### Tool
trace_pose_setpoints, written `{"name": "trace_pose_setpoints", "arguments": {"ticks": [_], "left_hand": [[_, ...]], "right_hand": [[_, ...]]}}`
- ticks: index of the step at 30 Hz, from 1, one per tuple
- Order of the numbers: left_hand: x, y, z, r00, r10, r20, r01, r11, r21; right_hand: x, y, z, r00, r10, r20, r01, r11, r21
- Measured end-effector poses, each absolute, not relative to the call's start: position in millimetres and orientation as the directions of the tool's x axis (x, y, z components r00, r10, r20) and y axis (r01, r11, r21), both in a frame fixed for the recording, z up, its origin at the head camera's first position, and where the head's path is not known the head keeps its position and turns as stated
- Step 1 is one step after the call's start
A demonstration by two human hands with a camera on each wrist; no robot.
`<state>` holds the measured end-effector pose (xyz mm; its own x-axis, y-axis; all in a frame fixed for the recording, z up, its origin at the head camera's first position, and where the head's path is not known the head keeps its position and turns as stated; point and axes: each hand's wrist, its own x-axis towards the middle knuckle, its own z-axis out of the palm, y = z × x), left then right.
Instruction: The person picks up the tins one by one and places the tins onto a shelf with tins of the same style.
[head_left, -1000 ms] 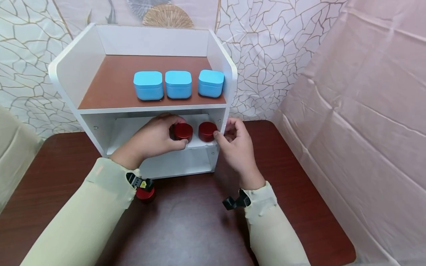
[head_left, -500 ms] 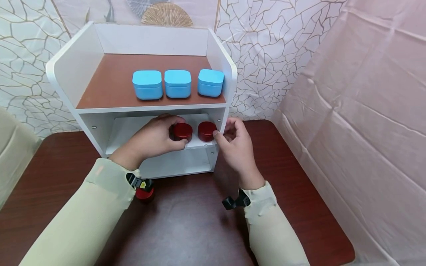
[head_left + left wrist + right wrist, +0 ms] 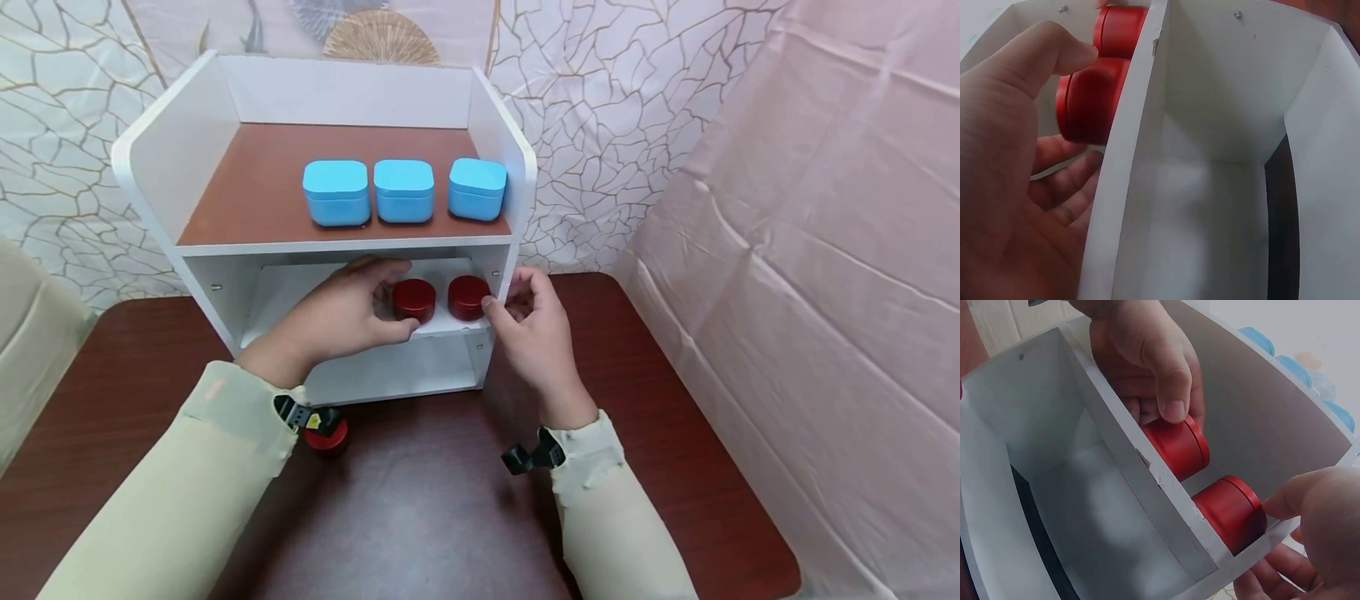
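Two round red tins with lids stand side by side on the middle level of a white shelf unit (image 3: 352,92). My left hand (image 3: 322,321) is spread loosely around the left tin (image 3: 414,300), a gap showing between palm and tin. Its thumb lies at the tin's front in the head view, and the thumb tip meets the lid edge of this tin (image 3: 1179,449) in the right wrist view. My right hand (image 3: 536,337) holds the unit's right side panel, fingers outside it. That thumb reaches round to the right tin (image 3: 1235,515), its tip at the lid.
Three blue rounded tins (image 3: 403,192) stand on the brown top level. Another red tin (image 3: 327,437) sits on the dark wooden table (image 3: 420,517), partly covered by the left wrist camera. A pale draped cloth (image 3: 795,292) rises to the right of the table.
My left hand has loosened from the left tin and drawn slightly left, its forearm shifting too. Both tins on the middle level stay in place, and the right hand has not moved.
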<state>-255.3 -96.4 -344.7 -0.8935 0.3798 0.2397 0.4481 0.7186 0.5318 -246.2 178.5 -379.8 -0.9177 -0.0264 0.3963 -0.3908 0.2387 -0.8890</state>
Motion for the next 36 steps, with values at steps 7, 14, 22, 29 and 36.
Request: {"name": "trace_pose_setpoints", "arguments": {"ticks": [7,14,22,29,36], "left_hand": [[-246.4,-107.7,-343.4,-0.903,0.350,0.250,0.430,0.713,0.553],[-231.8,-115.6,-340.5,-0.897,0.326,0.300,0.441,0.719,0.538],[-213.7,-122.6,-339.7,-0.896,0.292,0.335,0.437,0.719,0.540],[-195.6,-130.6,-341.8,-0.877,0.290,0.384,0.467,0.707,0.532],[-172.8,-137.0,-348.1,-0.882,0.281,0.379,0.454,0.723,0.520]], "right_hand": [[-246.3,177.9,-380.4,-0.916,-0.022,0.400,-0.393,0.233,-0.889],[-247.5,176.3,-380.1,-0.921,-0.005,0.389,-0.381,0.220,-0.898],[-239.2,171.2,-369.0,-0.931,0.001,0.366,-0.355,0.236,-0.904],[-227.2,168.4,-356.5,-0.930,-0.006,0.367,-0.357,0.248,-0.900],[-227.5,168.0,-356.2,-0.931,-0.009,0.366,-0.357,0.240,-0.903]]}}
